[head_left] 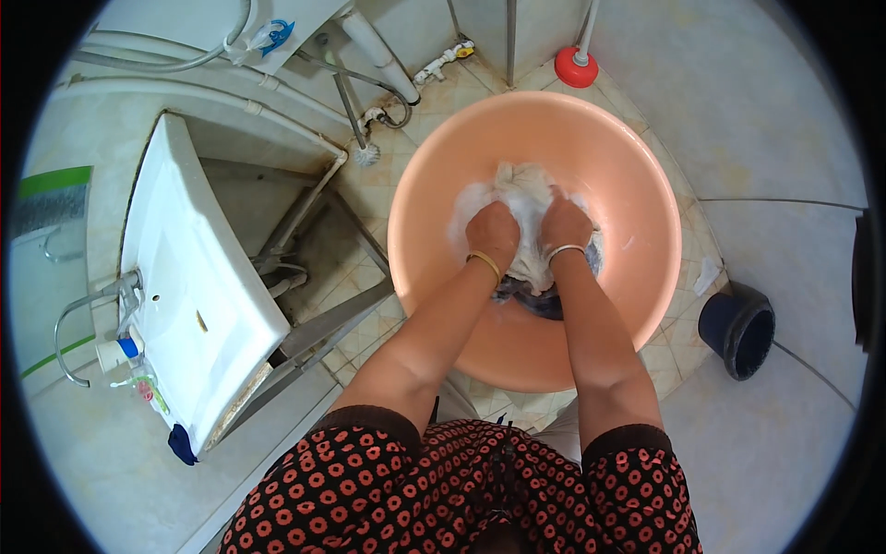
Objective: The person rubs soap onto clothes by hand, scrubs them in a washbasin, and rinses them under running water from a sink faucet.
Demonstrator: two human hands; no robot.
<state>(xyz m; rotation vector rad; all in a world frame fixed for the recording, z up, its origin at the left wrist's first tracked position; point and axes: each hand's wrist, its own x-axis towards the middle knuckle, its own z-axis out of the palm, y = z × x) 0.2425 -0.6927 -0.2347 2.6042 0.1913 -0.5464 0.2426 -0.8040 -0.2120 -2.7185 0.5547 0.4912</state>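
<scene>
Inside a wide peach plastic basin (434, 185) lies a wet, whitish cloth (528, 263) covered in white suds (471, 201). My left hand (494, 233) is closed on the left side of this cloth, knuckles up. On its right side my right hand (566, 224) is curled round the fabric, a finger partly raised at the far edge. A short stretch of cloth runs between the two fists. Dark fabric (544, 305) shows underneath, nearer to me. The fingertips of both hands are hidden by the fabric and foam.
A white sink (198, 286) on a metal frame stands at the left, its faucet (83, 314) by the wall. Behind the basin is a red plunger (577, 67). A dark bucket (738, 332) sits at the right. Pipes and a valve (448, 60) line the far wall.
</scene>
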